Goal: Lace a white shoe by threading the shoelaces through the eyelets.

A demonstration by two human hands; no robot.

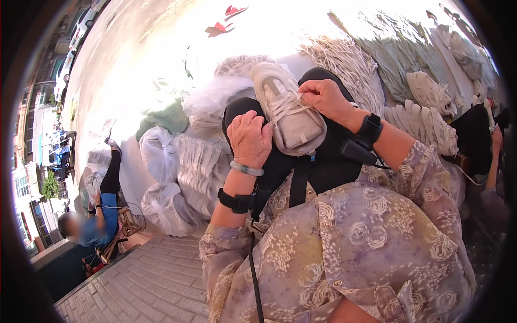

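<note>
Already partly laced, the white sneaker lies on the black lap; the right hand pinches its lace, the left hand clenches beside it, upper eyelets apparently left.

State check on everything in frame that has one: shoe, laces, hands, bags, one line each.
white shoe: on the lap, sole away, partly laced
lace: threaded across the eyelets, end pinched by the right hand
right hand: fingers shut on the lace
left hand: curled against the shoe's side
clear plastic bags: full, lying on the ground
lace bundles: piled loose
</note>
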